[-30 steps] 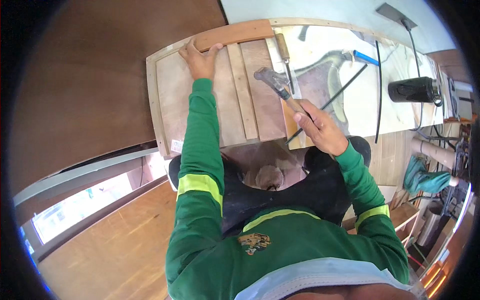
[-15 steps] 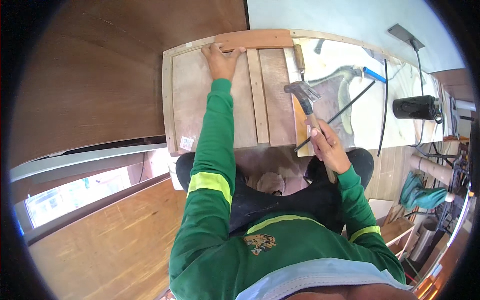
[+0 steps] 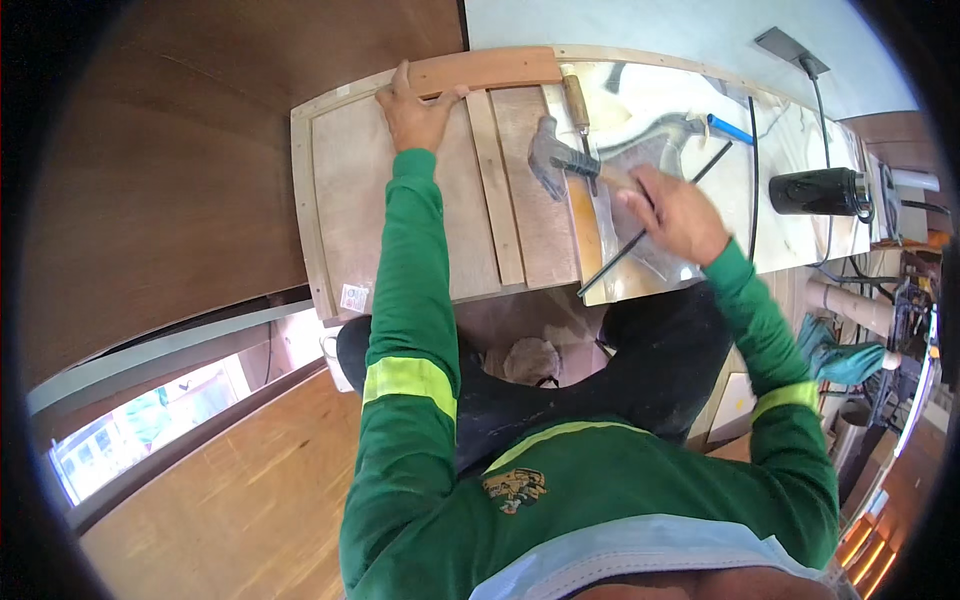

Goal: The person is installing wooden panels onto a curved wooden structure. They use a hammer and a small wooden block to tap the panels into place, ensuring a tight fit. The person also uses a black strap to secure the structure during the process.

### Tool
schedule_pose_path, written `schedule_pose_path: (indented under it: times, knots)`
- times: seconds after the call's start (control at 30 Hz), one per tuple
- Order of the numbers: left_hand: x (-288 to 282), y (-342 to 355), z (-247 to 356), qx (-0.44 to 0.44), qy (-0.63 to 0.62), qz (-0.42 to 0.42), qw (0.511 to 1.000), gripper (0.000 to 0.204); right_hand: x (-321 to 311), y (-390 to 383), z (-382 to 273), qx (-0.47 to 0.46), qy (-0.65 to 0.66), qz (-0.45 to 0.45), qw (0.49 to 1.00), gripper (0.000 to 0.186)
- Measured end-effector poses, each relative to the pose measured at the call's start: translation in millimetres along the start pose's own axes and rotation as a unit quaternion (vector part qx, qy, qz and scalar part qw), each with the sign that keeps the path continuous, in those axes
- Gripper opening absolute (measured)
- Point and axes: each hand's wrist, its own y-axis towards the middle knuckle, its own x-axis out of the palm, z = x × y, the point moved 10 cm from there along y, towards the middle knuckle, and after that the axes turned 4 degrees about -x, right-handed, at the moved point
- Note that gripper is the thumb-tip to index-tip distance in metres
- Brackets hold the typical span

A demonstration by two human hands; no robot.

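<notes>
A reddish-brown wooden strip (image 3: 490,69) lies along the far edge of a pale plywood panel (image 3: 400,210) with a batten frame. My left hand (image 3: 415,115) grips the strip near its left end, thumb and fingers at its edge. My right hand (image 3: 680,215) is closed round the wooden handle of a claw hammer (image 3: 560,158). The hammer's head points left, above the panel's right part. Beyond it lies a wooden-handled tool (image 3: 575,97) with a metal shank, its tip partly hidden behind the hammer, so I cannot tell its kind.
Clear plastic sheeting (image 3: 660,155) covers the right of the work surface. A black rod (image 3: 625,250), a blue tube (image 3: 730,128) and a black bottle (image 3: 818,192) lie there. A cable hangs from a wall outlet (image 3: 790,52). A brown wooden panel (image 3: 180,180) stands at the left.
My right hand has lifted the hammer away from my lap and turned its head toward the left. My left hand keeps its place on the strip. The whole view has shifted slightly.
</notes>
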Motion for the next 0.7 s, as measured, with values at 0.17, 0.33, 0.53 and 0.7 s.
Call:
schedule_pose_path:
  times: [0.17,0.33,0.53,0.7]
  knots:
    - [12,-2,-2,0.037,0.061,-0.044,0.997,0.088,-11,48,23,-0.046,-0.096,-0.034,0.994,0.038]
    - [18,4,-16,-0.005,0.075,-0.115,0.99,0.075,-12,58,14,-0.106,-0.07,0.034,0.991,0.036]
    - [14,26,-34,-0.047,-0.095,-0.1,0.989,0.075,26,83,9,-0.093,-0.103,-0.043,0.989,0.037]
    - [6,21,-65,-0.117,-0.167,-0.061,0.977,0.066,51,67,2,-0.045,-0.047,-0.078,0.995,0.037]
